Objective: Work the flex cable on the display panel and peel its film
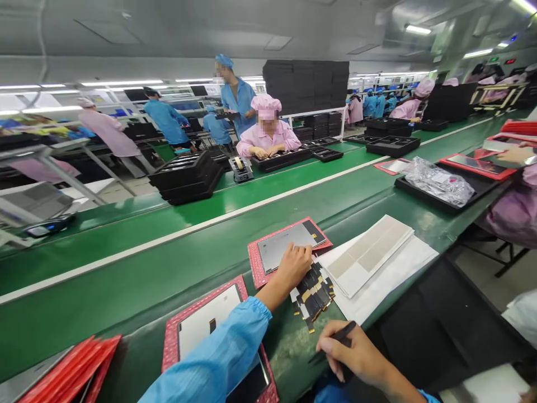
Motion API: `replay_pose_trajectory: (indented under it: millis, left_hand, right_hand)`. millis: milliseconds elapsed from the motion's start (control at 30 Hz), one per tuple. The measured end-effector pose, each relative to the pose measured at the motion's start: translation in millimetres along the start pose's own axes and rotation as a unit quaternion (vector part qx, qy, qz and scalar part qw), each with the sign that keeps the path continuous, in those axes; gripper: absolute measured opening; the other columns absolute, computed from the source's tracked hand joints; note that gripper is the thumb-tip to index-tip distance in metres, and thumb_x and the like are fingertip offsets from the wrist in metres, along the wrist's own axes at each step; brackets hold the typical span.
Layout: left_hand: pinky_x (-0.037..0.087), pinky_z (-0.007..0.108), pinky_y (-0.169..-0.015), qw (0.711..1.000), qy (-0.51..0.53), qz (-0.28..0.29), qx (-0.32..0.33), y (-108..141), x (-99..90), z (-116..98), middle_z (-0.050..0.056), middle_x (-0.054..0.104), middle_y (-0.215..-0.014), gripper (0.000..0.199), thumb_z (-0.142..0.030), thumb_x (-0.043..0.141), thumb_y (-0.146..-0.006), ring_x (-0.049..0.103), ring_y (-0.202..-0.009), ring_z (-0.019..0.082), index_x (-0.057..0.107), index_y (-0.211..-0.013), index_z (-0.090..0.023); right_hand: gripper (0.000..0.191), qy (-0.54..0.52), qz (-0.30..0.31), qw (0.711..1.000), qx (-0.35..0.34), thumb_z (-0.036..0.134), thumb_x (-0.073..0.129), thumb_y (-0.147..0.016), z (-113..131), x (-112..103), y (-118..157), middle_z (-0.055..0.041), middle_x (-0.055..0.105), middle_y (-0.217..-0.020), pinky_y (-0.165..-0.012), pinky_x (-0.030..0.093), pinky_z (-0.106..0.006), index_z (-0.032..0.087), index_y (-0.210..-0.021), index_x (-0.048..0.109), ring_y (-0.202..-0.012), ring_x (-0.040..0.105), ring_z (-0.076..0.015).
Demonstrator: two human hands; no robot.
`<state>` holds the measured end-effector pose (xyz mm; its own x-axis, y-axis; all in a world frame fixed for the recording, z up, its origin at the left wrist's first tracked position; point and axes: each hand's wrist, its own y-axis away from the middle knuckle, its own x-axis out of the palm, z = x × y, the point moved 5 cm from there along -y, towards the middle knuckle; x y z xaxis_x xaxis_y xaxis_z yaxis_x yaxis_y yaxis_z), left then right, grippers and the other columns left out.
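My left hand [296, 264], in a blue sleeve, is over the lower right edge of a grey display panel [277, 244] on pink bubble wrap [255, 257]. Its fingers are bent together, and their tips are hidden, so what they hold cannot be made out. Just below that hand lies a pile of black and gold flex cables [316, 294]. Nearer to me, my right hand [350, 350] grips a slim black tool [344, 331], perhaps tweezers, close to the bench edge. Under my left forearm is a second panel [210, 308] on pink bubble wrap.
White sheets with a grey-beige strip card [371, 254] lie right of the cables. Red bubble-wrap sleeves [79, 369] are stacked at the lower left. A black tray [444, 193] holds clear plastic bags. Across the green bench [176, 252], a person in pink works beside stacked black trays [184, 176].
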<state>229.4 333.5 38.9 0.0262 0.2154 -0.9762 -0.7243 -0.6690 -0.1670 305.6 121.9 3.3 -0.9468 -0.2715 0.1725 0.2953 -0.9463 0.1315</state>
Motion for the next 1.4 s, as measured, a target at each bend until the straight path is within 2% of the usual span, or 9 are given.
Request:
replay_pose_trajectory:
  millis: [100,233,300,367,500,600,767,1133,1400]
  left_hand:
    - [0.047,0.049,-0.099,0.997,0.041,-0.063,0.014,7,-0.5,-5,0.005,0.07,-0.089,0.016,-0.031,0.047,-0.096,0.067,-0.099,0.023,0.059,-0.107,-0.028]
    - [0.049,0.044,-0.098,0.982,0.061,-0.172,0.044,11,-21.1,-26,0.005,0.071,-0.097,0.024,-0.027,0.039,-0.101,0.065,-0.105,0.02,0.059,-0.113,-0.029]
    - [0.05,0.042,-0.098,0.98,0.06,-0.172,0.085,15,-31.0,-51,0.005,0.071,-0.109,0.026,-0.027,0.038,-0.101,0.064,-0.109,0.02,0.057,-0.118,-0.03]
    - [0.051,0.039,-0.1,0.975,0.053,-0.143,0.159,23,-37.8,-82,0.004,0.067,-0.124,0.029,-0.031,0.038,-0.102,0.063,-0.114,0.018,0.055,-0.126,-0.03]
    - [0.049,0.033,-0.108,0.959,0.04,-0.12,0.254,45,-46.5,-119,-0.002,0.061,-0.138,0.035,-0.042,0.034,-0.105,0.059,-0.125,0.014,0.05,-0.134,-0.033]
    - [0.046,0.034,-0.113,0.957,0.033,-0.115,0.264,55,-46.9,-118,-0.002,0.063,-0.136,0.037,-0.042,0.033,-0.105,0.061,-0.123,0.014,0.05,-0.135,-0.033]
    - [0.047,0.034,-0.113,0.955,0.045,-0.09,0.278,55,-44.6,-109,-0.002,0.063,-0.137,0.033,-0.038,0.034,-0.104,0.063,-0.121,0.013,0.054,-0.13,-0.034]
    - [0.053,0.034,-0.104,0.957,0.081,-0.051,0.274,53,-45.1,-111,-0.001,0.06,-0.14,0.033,-0.035,0.032,-0.105,0.062,-0.123,0.015,0.052,-0.131,-0.031]
    - [0.054,0.036,-0.1,0.958,0.098,-0.049,0.264,54,-44.3,-111,-0.001,0.059,-0.14,0.03,-0.034,0.035,-0.105,0.061,-0.122,0.017,0.052,-0.13,-0.032]
  right_hand:
    - [0.016,-0.004,-0.043,0.999,-0.027,0.047,0.063,-0.084,11,-29,3,0.01,0.062,-0.051,-0.041,0.045,-0.022,0.034,-0.087,0.072,-0.035,0.056,-0.0083]
    - [0.025,-0.004,-0.161,0.983,-0.09,0.054,0.064,-0.083,33,-99,6,0.0083,0.059,-0.047,-0.035,0.042,-0.023,0.03,-0.089,0.07,-0.032,0.053,-0.0101]
    - [0.037,-0.001,-0.221,0.968,-0.114,0.061,0.063,-0.081,46,-135,6,0.0083,0.059,-0.052,-0.032,0.042,-0.022,0.029,-0.1,0.065,-0.035,0.054,-0.0106]
    - [0.041,0.013,-0.26,0.958,-0.121,0.061,0.066,-0.08,57,-166,1,0.0056,0.064,-0.063,-0.037,0.047,-0.021,0.025,-0.1,0.062,-0.048,0.064,-0.0123]
    - [0.027,0.07,-0.261,0.961,-0.058,0.043,0.062,-0.095,61,-202,-22,0.0028,0.068,-0.077,-0.05,0.054,-0.019,0.016,-0.097,0.062,-0.061,0.068,-0.0084]
    - [0.02,0.114,-0.235,0.965,0.007,0.031,0.054,-0.102,55,-210,-42,0.0037,0.068,-0.086,-0.058,0.057,-0.019,0.015,-0.102,0.064,-0.064,0.066,-0.005]
    - [0.021,0.171,-0.206,0.961,0.061,0.033,0.054,-0.102,51,-208,-64,0.0006,0.07,-0.097,-0.067,0.059,-0.025,0.015,-0.106,0.064,-0.077,0.07,-0.0092]
    - [0.022,0.234,-0.184,0.954,0.028,0.034,0.053,-0.102,60,-193,-76,0.0022,0.069,-0.092,-0.061,0.058,-0.021,0.015,-0.106,0.064,-0.07,0.068,-0.0071]
    - [0.023,0.235,-0.208,0.949,0.02,0.035,0.053,-0.102,58,-200,-72,0.0021,0.069,-0.092,-0.062,0.058,-0.022,0.015,-0.106,0.063,-0.07,0.068,-0.0073]
